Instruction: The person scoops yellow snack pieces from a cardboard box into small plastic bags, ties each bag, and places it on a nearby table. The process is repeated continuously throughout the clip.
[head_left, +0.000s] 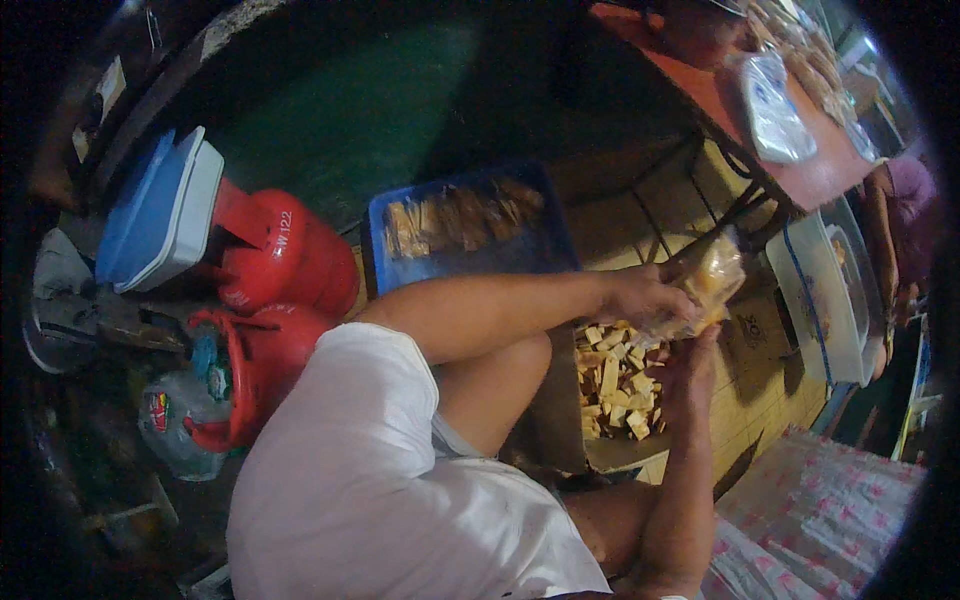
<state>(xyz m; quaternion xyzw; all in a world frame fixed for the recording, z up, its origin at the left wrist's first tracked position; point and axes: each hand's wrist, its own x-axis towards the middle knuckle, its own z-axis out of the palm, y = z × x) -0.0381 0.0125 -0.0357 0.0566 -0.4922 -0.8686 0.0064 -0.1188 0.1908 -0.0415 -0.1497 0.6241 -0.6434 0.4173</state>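
Note:
My left hand (660, 304) grips a clear plastic bag (716, 277) with yellowish pieces in it. Against the bag's lower end are the fingers of my right hand (694, 360), which seem to pinch it; part of this hand is in shadow. Below both hands stands an open cardboard box (619, 454) holding many pale yellow, chunky cut pieces (616, 382). Beyond my left forearm, a blue plastic tray (375, 225) contains several clear packs (465, 214) of brownish and yellowish pieces.
Red gas cylinders (289, 247) and a blue-and-white container (161, 217) stand at left. A red-topped table (832, 176) bears plastic bags (776, 112). Below it is a translucent bin (821, 300), with another person (904, 202) beside it. Flowered cloth (817, 510) lies lower right.

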